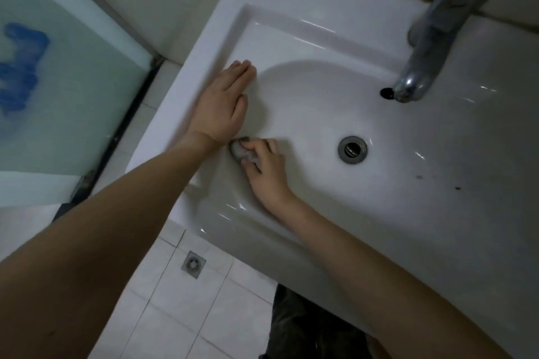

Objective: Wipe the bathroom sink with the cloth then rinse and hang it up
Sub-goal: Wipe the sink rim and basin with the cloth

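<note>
Only partway: I am wiping the sink

My sink (pixel 437 213) is big and white, and I think I am in the wiping part. No water runs from the tap (pixel 431 38). My left hand (pixel 221 102) lies flat on the left side of the bowl, fingers straight and close together. My right hand (pixel 267 167) is just beside it, fingers curled round the small gray cloth (pixel 239 150), pressing it on the bowl wall. Two dark spots (pixel 458 188) sit on the right side, so wiping looks not done. Rinsing and hanging up are left.
</note>
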`<state>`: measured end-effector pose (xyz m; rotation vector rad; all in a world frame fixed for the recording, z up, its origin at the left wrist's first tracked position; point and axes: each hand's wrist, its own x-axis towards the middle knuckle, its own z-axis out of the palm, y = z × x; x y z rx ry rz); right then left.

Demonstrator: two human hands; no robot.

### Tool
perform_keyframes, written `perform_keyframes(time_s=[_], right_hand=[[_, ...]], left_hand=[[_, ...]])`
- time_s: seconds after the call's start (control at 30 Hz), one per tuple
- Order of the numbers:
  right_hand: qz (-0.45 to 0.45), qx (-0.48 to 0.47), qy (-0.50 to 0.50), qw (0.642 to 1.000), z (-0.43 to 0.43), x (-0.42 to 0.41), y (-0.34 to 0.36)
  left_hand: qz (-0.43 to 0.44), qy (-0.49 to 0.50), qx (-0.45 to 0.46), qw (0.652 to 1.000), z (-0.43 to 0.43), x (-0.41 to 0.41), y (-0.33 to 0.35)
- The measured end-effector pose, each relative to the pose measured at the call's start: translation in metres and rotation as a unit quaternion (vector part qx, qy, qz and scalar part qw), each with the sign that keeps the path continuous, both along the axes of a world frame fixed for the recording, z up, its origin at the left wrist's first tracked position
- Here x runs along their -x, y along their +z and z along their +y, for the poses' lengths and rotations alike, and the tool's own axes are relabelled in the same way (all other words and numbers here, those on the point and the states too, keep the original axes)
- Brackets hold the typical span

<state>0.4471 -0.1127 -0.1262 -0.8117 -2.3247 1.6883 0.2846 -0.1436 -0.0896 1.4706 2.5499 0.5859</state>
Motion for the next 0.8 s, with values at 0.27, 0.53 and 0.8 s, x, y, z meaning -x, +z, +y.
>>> perform_keyframes(time_s=[0.27,0.53,0.8], right_hand=[[-0.159,-0.143,0.232,0.949,0.12,-0.236,0.029],[-0.1,-0.66,0.335,0.665,0.28,-0.188,0.0],[-0.189,-0.24,0.169,0.937,0.13,-0.184,-0.027]], left_hand=[[-0.006,-0.005,-0.013,1.0,-0.001,0.003,-0.004],[0.012,-0.015,-0.024,1.0,-0.002,0.008,-0.011],[0.021,-0.018,-0.013,1.0,-0.002,0.012,-0.013]])
